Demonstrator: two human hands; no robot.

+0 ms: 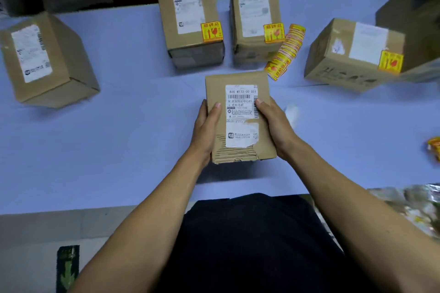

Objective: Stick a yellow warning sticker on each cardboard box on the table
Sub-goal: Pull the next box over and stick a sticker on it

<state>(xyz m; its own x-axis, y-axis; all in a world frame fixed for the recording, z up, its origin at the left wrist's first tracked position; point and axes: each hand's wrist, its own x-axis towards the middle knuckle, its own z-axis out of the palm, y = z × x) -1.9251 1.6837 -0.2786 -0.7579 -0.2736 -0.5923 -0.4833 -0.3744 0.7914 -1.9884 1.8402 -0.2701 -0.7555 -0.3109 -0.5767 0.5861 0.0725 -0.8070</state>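
While both hands grip it by its long sides, the small cardboard box (239, 116) sits at the middle of the table (119, 150), its torn near edge pointing toward the person. The left hand (206, 129) wraps the left side with the thumb on top, and the right hand (276, 126) clasps the right side, thumb lying on the white shipping label (241, 115). No yellow sticker shows on its top face. Just beyond its far edge lies a strip of yellow warning stickers (284, 51), leaning against the middle-right box (256, 21). That box, the tall box (190, 16) beside it and the right box (354, 54) each carry a yellow sticker; the left box (47, 59) stands well apart and shows none. Bare tabletop lies open to the left and right of the hands, down to the near table edge.
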